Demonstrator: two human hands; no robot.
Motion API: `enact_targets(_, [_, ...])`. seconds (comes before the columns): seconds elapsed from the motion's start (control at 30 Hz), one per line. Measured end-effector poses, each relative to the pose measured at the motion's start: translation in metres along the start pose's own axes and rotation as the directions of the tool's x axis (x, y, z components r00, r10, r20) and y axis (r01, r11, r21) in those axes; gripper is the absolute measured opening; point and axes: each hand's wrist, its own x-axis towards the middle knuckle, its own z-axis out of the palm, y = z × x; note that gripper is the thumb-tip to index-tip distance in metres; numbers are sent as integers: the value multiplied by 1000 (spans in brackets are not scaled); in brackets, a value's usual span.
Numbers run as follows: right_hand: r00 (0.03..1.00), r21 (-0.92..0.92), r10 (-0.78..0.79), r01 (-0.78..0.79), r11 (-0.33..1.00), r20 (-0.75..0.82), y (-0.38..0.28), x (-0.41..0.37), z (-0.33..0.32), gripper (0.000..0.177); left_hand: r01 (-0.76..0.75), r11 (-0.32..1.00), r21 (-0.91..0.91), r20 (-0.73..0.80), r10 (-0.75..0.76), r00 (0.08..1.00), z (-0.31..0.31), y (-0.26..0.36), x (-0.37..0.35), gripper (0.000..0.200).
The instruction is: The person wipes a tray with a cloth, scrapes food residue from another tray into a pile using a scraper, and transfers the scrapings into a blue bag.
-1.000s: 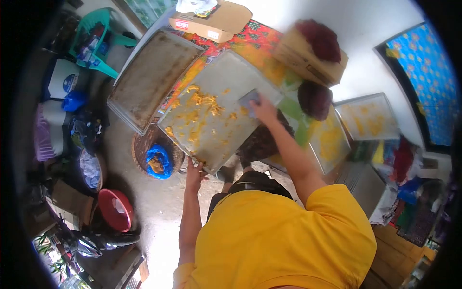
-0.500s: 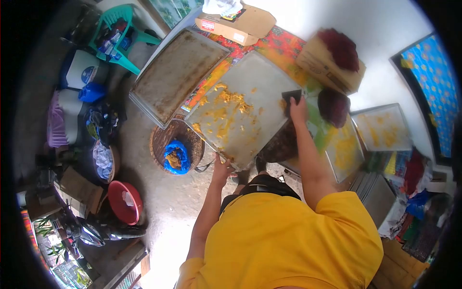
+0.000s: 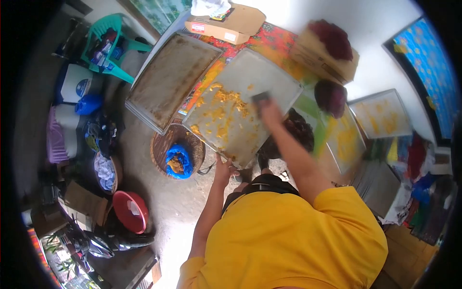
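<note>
A large metal baking tray lies in front of me, with orange-yellow mash smeared over its left and middle parts. My left hand is closed on the tray's near corner. In my right hand is a dark flat scraper, blurred by motion, over the middle right of the tray beside the mash. Below the tray's left edge, a blue plastic bag of orange mash rests on a round woven stool.
Stacked trays lie to the left on the flowered tablecloth. Cardboard boxes stand behind. On the right are a dark red bundle and more trays with yellow smears. A red basin sits on the floor at left.
My right hand has swept the scraper leftward from the tray's right edge toward the mash. My left hand keeps its hold on the near corner. The view has shifted slightly.
</note>
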Motion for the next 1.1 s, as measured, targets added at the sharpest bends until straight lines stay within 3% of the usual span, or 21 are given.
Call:
enact_targets(0.07, [999, -106, -3, 7, 994, 39, -41, -35, 6, 47, 7, 1000, 4, 4, -7, 1000, 3, 2, 2, 82])
enact_targets(0.17, [998, -54, -55, 55, 997, -6, -17, -15, 2, 49, 4, 1000, 0, 34, -4, 999, -6, 2, 4, 81])
enact_targets(0.27, [963, 81, 113, -96, 992, -244, 17, 45, -30, 46, -9, 1000, -13, 33, 9, 999, -7, -2, 7, 81])
enact_targets(0.37, [992, 102, 115, -109, 989, -53, -19, 21, -33, 42, -21, 999, -33, 39, 22, 999, -6, -1, 6, 81])
enact_targets(0.4, [999, 92, 10, -13, 996, 34, -30, 4, -8, 36, -15, 1000, -26, 27, 16, 999, -5, -2, 6, 81])
enact_targets(0.43, [999, -32, -25, 24, 999, -24, -44, -21, 16, 37, -19, 1000, -21, 37, 20, 999, -4, -2, 7, 81])
enact_targets(0.5, [995, -47, -25, 30, 998, 101, -54, -28, 9, 37, -33, 999, -9, 58, 33, 998, -6, 1, 6, 81])
enact_targets(0.6, [996, -57, -71, 74, 996, 49, -28, -4, -7, 41, -28, 1000, -7, 60, 28, 998, -6, 3, 3, 80])
enact_targets(0.63, [999, -40, -49, 49, 998, -6, -21, 8, -15, 42, -96, 995, 7, 60, 95, 994, -8, -2, 8, 79])
enact_targets(0.7, [993, -11, -5, 4, 1000, -120, -9, 41, -37, 46, -66, 998, -20, 73, 68, 995, -8, -2, 3, 79])
enact_targets(0.8, [994, -123, 69, -79, 989, -79, -27, 72, -73, 50, -95, 995, 23, 95, 93, 991, -8, 0, 2, 80])
enact_targets(0.9, [980, -256, 67, -115, 960, -189, -27, 103, -57, 50, -88, 990, 113, 34, 85, 996, 0, 23, -10, 82])
enact_targets(0.97, [972, -150, 166, -192, 970, -167, -35, 111, -39, 51, -135, 989, 54, 4, 135, 991, -9, 31, -7, 84])
enact_targets(1.03, [990, -173, 67, -88, 981, -128, -46, 93, -18, 52, -226, 973, 54, -20, 227, 974, -9, 48, -8, 86])
enact_targets(1.1, [999, -171, -51, 51, 984, 6, -58, 58, 14, 49, -305, 949, 76, -18, 307, 951, -28, 42, 10, 86])
